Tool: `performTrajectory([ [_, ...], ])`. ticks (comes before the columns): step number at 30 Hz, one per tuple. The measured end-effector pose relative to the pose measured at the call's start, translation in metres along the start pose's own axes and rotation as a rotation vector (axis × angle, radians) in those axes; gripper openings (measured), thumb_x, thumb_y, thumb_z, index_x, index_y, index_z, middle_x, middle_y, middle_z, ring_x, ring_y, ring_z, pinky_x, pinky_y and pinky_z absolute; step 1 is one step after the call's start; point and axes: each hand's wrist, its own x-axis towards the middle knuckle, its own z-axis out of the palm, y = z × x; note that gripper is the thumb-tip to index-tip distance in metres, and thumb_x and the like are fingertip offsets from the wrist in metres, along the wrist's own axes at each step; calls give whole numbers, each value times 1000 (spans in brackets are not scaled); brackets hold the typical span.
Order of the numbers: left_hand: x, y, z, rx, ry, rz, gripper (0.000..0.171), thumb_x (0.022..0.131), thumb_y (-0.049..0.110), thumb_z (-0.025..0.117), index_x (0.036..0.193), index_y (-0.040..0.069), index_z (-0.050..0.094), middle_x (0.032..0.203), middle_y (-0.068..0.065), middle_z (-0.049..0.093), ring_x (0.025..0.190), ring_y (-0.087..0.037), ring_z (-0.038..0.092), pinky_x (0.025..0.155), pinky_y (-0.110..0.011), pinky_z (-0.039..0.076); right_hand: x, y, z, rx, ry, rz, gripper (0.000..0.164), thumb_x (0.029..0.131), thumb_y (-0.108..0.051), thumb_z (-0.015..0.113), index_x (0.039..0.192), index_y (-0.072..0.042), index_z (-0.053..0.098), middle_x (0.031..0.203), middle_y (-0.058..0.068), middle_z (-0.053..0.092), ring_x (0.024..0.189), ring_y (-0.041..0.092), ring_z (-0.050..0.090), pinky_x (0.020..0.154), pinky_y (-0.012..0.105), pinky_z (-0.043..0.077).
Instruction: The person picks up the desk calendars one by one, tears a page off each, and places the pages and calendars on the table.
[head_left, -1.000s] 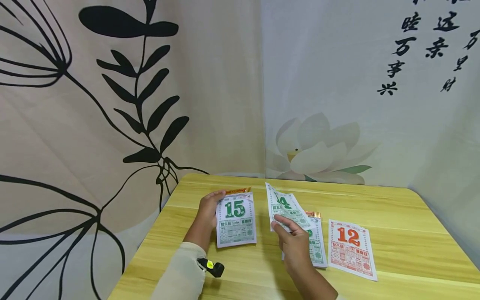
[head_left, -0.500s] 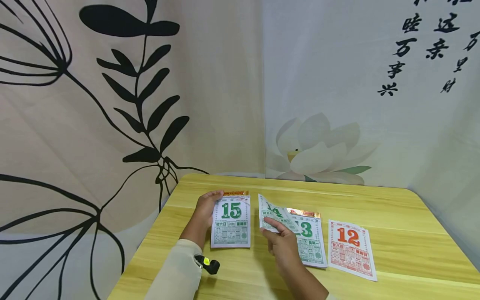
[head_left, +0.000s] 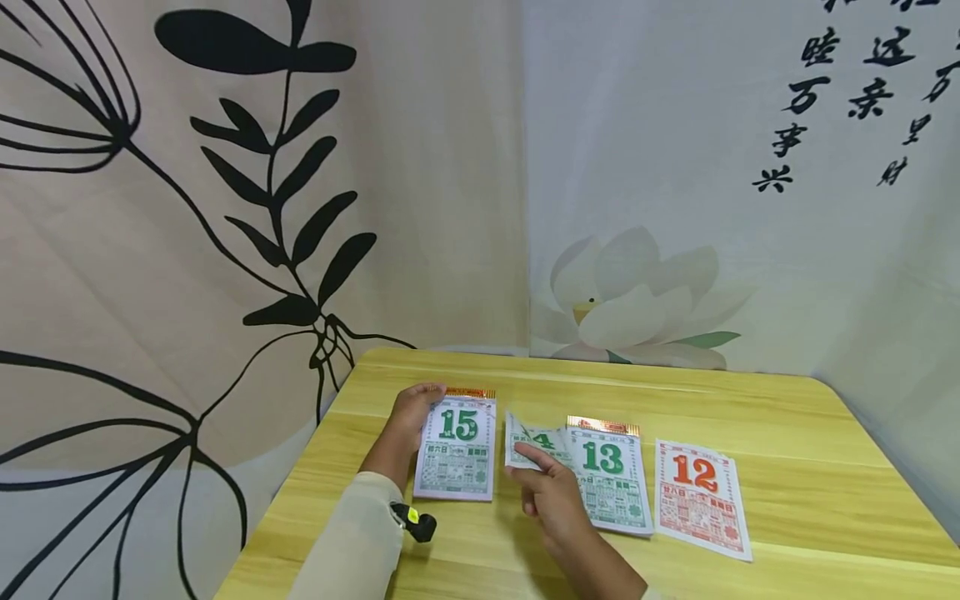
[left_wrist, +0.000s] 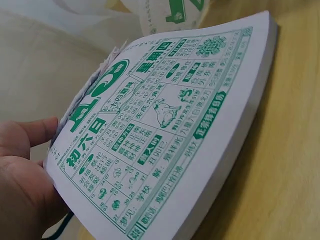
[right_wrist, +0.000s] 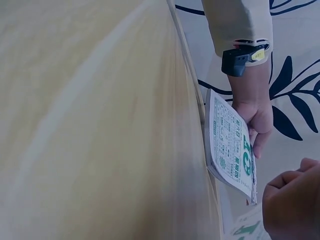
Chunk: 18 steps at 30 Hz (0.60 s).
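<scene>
A thick tear-off calendar pad (head_left: 455, 467) showing a green 15 is gripped at its upper left by my left hand (head_left: 408, 419). In the left wrist view the thumb and fingers hold the edge of this pad (left_wrist: 160, 125), which tilts above the wood. My right hand (head_left: 555, 498) pinches a loose calendar sheet (head_left: 551, 439) with a green 14, its corner curled over. That sheet lies just left of a second calendar pad (head_left: 617, 492) showing a green 13, with a gold and red top strip. The right wrist view catches only part of the right hand (right_wrist: 292, 205).
A loose calendar sheet (head_left: 705, 518) with a red 12 lies flat to the right of the second pad. Everything is on a light wooden table (head_left: 825, 483). Behind it hangs a printed cloth (head_left: 450, 208) with plant drawings and characters.
My right hand has moved left and lower with the 14 sheet, uncovering the 13 on the second pad. The left hand has shifted slightly left and down with the 15 pad.
</scene>
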Motion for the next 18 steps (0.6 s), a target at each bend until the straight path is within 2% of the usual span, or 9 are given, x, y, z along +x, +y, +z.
performTrajectory([
  [2, 1, -2, -1, 12, 1, 7, 28, 112, 27, 64, 130, 6, 69, 109, -11, 76, 86, -20, 79, 74, -32, 67, 0, 0, 1, 5, -13, 12, 61, 97, -6, 74, 155, 1, 57, 83, -8, 75, 49, 2, 42, 48, 16, 36],
  [5, 3, -4, -2, 29, 0, 21, 31, 112, 26, 64, 132, 4, 69, 106, -10, 76, 84, -19, 78, 72, -30, 66, 1, 1, 2, 3, -30, 35, 64, 96, -7, 75, 157, 1, 55, 70, -10, 61, 49, 2, 43, 47, 15, 35],
  [8, 5, -5, -3, 50, -3, 26, 37, 113, 26, 63, 140, 1, 66, 106, -10, 77, 83, -18, 78, 70, -29, 65, 1, 2, 3, 12, -56, 56, 67, 97, -9, 75, 158, 1, 52, 73, -9, 56, 49, 1, 44, 47, 15, 34],
  [10, 5, -7, -3, 64, -8, 24, 40, 113, 26, 62, 144, 0, 64, 109, -12, 78, 83, -18, 78, 70, -30, 66, 1, 4, 3, 20, -69, 68, 67, 97, -10, 75, 159, 1, 51, 82, -6, 63, 49, 0, 45, 47, 14, 34],
  [12, 6, -8, -3, 68, -11, 15, 41, 113, 26, 63, 146, 1, 63, 113, -14, 78, 84, -19, 79, 71, -31, 67, 0, 5, 4, 34, -83, 71, 68, 98, -11, 74, 160, 2, 49, 100, -2, 68, 50, -1, 46, 48, 13, 36],
  [14, 8, -9, -3, 73, -17, 11, 42, 113, 27, 64, 147, 2, 63, 118, -17, 77, 87, -20, 80, 73, -33, 68, 0, 7, 4, 44, -95, 71, 69, 98, -12, 74, 161, 3, 48, 112, 3, 69, 51, -1, 47, 50, 13, 38],
  [18, 10, -11, -4, 89, -25, 13, 43, 113, 27, 64, 149, 5, 63, 124, -18, 76, 90, -21, 80, 75, -34, 68, -1, 9, 5, 72, -127, 84, 69, 101, -13, 71, 162, 4, 44, 124, 9, 68, 54, -1, 49, 53, 13, 40],
])
